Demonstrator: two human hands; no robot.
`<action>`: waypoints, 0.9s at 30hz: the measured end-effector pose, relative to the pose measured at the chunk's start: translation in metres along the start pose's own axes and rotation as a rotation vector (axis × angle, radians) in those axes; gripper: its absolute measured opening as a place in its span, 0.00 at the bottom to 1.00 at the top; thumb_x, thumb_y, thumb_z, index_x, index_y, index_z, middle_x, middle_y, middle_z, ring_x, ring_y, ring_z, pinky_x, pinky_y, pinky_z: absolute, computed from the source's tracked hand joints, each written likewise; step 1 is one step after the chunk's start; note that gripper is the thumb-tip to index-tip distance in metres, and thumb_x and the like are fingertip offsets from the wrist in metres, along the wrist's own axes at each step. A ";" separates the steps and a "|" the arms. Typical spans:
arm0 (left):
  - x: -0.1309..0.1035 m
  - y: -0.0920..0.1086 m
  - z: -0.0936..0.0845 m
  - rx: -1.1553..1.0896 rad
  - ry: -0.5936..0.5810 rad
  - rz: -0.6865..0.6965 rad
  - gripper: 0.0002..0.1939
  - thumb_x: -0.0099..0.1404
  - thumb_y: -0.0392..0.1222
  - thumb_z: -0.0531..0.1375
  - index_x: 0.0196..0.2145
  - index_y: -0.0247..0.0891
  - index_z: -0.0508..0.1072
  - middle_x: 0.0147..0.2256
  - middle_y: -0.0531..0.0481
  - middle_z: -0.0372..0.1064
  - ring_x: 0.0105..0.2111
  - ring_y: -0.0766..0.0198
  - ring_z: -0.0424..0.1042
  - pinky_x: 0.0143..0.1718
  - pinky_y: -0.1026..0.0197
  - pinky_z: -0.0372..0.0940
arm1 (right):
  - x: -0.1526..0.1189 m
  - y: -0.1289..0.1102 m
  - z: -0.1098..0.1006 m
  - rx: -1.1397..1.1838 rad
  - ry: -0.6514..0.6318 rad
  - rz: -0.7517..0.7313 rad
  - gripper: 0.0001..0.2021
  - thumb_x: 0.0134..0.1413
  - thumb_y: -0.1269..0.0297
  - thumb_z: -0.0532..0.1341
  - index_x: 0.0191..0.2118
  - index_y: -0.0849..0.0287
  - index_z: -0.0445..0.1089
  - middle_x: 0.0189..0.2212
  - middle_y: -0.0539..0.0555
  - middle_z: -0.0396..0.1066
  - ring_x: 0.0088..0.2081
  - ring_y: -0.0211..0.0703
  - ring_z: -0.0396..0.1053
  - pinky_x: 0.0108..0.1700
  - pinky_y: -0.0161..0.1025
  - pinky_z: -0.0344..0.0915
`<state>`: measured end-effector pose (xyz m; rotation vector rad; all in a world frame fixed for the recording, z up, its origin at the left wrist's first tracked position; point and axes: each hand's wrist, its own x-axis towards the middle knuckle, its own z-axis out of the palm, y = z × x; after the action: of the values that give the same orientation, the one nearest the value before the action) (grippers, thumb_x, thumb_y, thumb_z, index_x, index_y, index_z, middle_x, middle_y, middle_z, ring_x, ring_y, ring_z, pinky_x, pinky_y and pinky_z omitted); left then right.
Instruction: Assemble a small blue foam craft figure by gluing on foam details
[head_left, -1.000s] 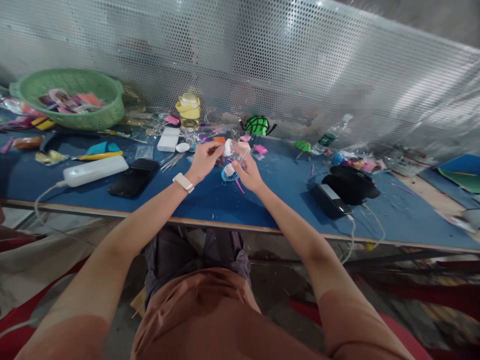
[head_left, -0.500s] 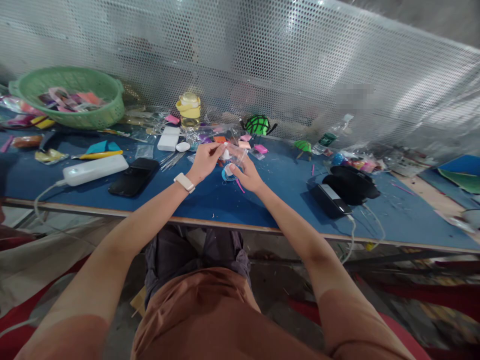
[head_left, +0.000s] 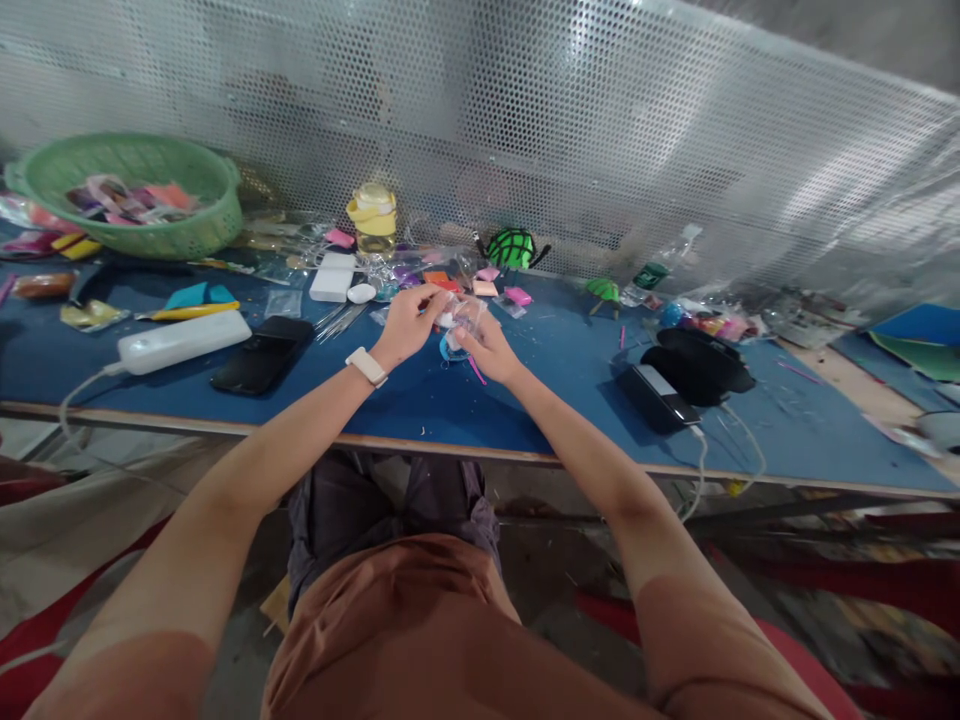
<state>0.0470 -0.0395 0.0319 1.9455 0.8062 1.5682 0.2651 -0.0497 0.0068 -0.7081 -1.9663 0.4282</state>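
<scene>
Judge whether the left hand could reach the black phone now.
Probably yes: the black phone lies uncovered on the blue table, though the left hand is busy with clear plastic.

Perforated panel (head_left: 450,120): beyond the fingers (head_left: 427,302), streaked with pale glare, brightest high up and to their right.
Surface (head_left: 480,415): around the fingers, dim and fairly even, with a soft dark shadow beside the black box (head_left: 654,402) to their right.
Clear plastic (head_left: 469,311): between the fingers, glinting, its outline blurred.
Floor (head_left: 555,575): below the fingers, murky.
Forearms (head_left: 300,435): nearer than the fingers, stretched wide toward the lower corners.
</scene>
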 end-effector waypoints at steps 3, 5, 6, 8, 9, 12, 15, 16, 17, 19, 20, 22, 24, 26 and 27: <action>0.000 0.004 -0.001 0.047 0.030 0.017 0.27 0.85 0.65 0.63 0.37 0.41 0.81 0.28 0.51 0.78 0.21 0.66 0.70 0.28 0.58 0.67 | -0.001 0.000 0.003 -0.010 0.012 0.005 0.35 0.76 0.22 0.59 0.63 0.46 0.80 0.72 0.62 0.79 0.75 0.60 0.75 0.82 0.67 0.69; -0.001 0.006 -0.002 0.073 0.058 0.035 0.29 0.86 0.67 0.62 0.37 0.42 0.81 0.27 0.52 0.76 0.22 0.65 0.69 0.29 0.57 0.64 | -0.002 -0.002 0.004 0.003 0.018 -0.015 0.32 0.77 0.24 0.60 0.65 0.45 0.79 0.72 0.62 0.78 0.76 0.59 0.74 0.83 0.67 0.67; -0.001 0.006 -0.002 0.090 0.076 0.053 0.30 0.86 0.68 0.61 0.37 0.42 0.82 0.27 0.52 0.75 0.24 0.64 0.69 0.30 0.56 0.63 | -0.002 -0.003 0.004 0.019 0.018 -0.023 0.31 0.78 0.26 0.61 0.67 0.44 0.78 0.73 0.62 0.77 0.77 0.59 0.73 0.84 0.68 0.67; -0.001 0.005 -0.001 0.125 0.120 0.089 0.32 0.86 0.71 0.60 0.36 0.42 0.82 0.27 0.51 0.75 0.27 0.62 0.68 0.32 0.55 0.61 | -0.002 -0.008 0.004 0.046 0.002 -0.023 0.33 0.78 0.28 0.63 0.73 0.42 0.76 0.76 0.62 0.75 0.79 0.60 0.71 0.85 0.69 0.64; -0.001 0.005 0.000 0.134 0.139 0.099 0.33 0.86 0.72 0.59 0.36 0.42 0.83 0.27 0.50 0.74 0.27 0.62 0.67 0.32 0.55 0.60 | -0.002 -0.010 0.004 0.050 -0.013 -0.012 0.35 0.77 0.27 0.63 0.75 0.42 0.75 0.76 0.62 0.75 0.81 0.60 0.69 0.86 0.70 0.62; -0.002 0.003 0.002 0.133 0.169 0.093 0.34 0.86 0.73 0.58 0.36 0.43 0.82 0.27 0.50 0.74 0.27 0.61 0.66 0.32 0.54 0.59 | -0.001 -0.016 0.002 0.048 -0.068 0.041 0.40 0.74 0.23 0.63 0.77 0.42 0.76 0.76 0.62 0.76 0.84 0.64 0.64 0.88 0.72 0.58; -0.003 0.003 0.003 0.122 0.183 0.081 0.32 0.86 0.72 0.59 0.38 0.43 0.83 0.31 0.48 0.79 0.30 0.59 0.72 0.35 0.54 0.65 | -0.001 -0.018 0.000 0.119 -0.116 0.094 0.42 0.72 0.20 0.63 0.76 0.43 0.79 0.76 0.63 0.75 0.84 0.67 0.64 0.82 0.72 0.68; -0.004 0.004 0.004 0.122 0.183 0.079 0.31 0.86 0.71 0.59 0.38 0.43 0.83 0.32 0.48 0.81 0.31 0.59 0.74 0.36 0.54 0.66 | -0.001 -0.017 -0.001 0.148 -0.126 0.108 0.42 0.71 0.20 0.63 0.75 0.42 0.80 0.76 0.63 0.75 0.84 0.68 0.64 0.79 0.70 0.72; -0.004 0.004 0.004 0.120 0.177 0.077 0.30 0.86 0.70 0.59 0.39 0.43 0.83 0.33 0.47 0.82 0.32 0.58 0.75 0.37 0.54 0.67 | -0.001 -0.017 -0.002 0.174 -0.132 0.120 0.41 0.71 0.19 0.64 0.74 0.42 0.82 0.76 0.63 0.75 0.83 0.67 0.65 0.77 0.68 0.75; -0.005 0.005 0.004 0.119 0.160 0.078 0.28 0.87 0.68 0.59 0.41 0.43 0.82 0.35 0.47 0.83 0.34 0.58 0.77 0.38 0.54 0.69 | 0.000 -0.015 -0.003 0.205 -0.131 0.133 0.40 0.70 0.19 0.64 0.72 0.41 0.84 0.72 0.62 0.78 0.81 0.66 0.68 0.76 0.66 0.77; -0.005 0.006 0.004 0.121 0.154 0.083 0.28 0.87 0.68 0.59 0.41 0.43 0.82 0.35 0.47 0.84 0.34 0.58 0.78 0.39 0.54 0.69 | 0.000 -0.015 -0.003 0.211 -0.127 0.133 0.40 0.70 0.19 0.64 0.70 0.41 0.85 0.70 0.62 0.79 0.81 0.65 0.69 0.76 0.65 0.76; -0.006 0.006 0.003 0.128 0.154 0.094 0.28 0.87 0.67 0.59 0.41 0.43 0.82 0.36 0.46 0.84 0.35 0.58 0.78 0.40 0.54 0.70 | 0.001 -0.015 -0.004 0.204 -0.113 0.119 0.38 0.70 0.20 0.64 0.68 0.42 0.86 0.67 0.61 0.81 0.80 0.63 0.71 0.80 0.66 0.72; -0.006 0.007 0.003 0.136 0.159 0.098 0.27 0.88 0.66 0.59 0.41 0.42 0.81 0.36 0.47 0.83 0.34 0.58 0.78 0.40 0.54 0.70 | 0.001 -0.016 -0.004 0.183 -0.097 0.089 0.37 0.72 0.21 0.64 0.65 0.43 0.88 0.65 0.62 0.82 0.79 0.63 0.72 0.84 0.66 0.67; -0.006 0.007 0.002 0.137 0.153 0.098 0.26 0.88 0.65 0.59 0.41 0.42 0.81 0.35 0.48 0.83 0.34 0.59 0.77 0.40 0.55 0.69 | 0.002 -0.017 -0.005 0.155 -0.090 0.067 0.36 0.72 0.21 0.64 0.61 0.45 0.89 0.65 0.62 0.82 0.79 0.63 0.72 0.84 0.66 0.65; -0.006 0.008 0.002 0.140 0.148 0.099 0.25 0.88 0.64 0.59 0.41 0.42 0.81 0.35 0.48 0.83 0.34 0.59 0.77 0.39 0.55 0.69 | 0.002 -0.018 -0.005 0.141 -0.090 0.069 0.36 0.72 0.20 0.64 0.60 0.46 0.88 0.66 0.63 0.82 0.78 0.64 0.72 0.84 0.66 0.66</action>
<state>0.0489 -0.0491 0.0329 2.0132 0.9137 1.7738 0.2634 -0.0619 0.0211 -0.6780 -1.9779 0.6436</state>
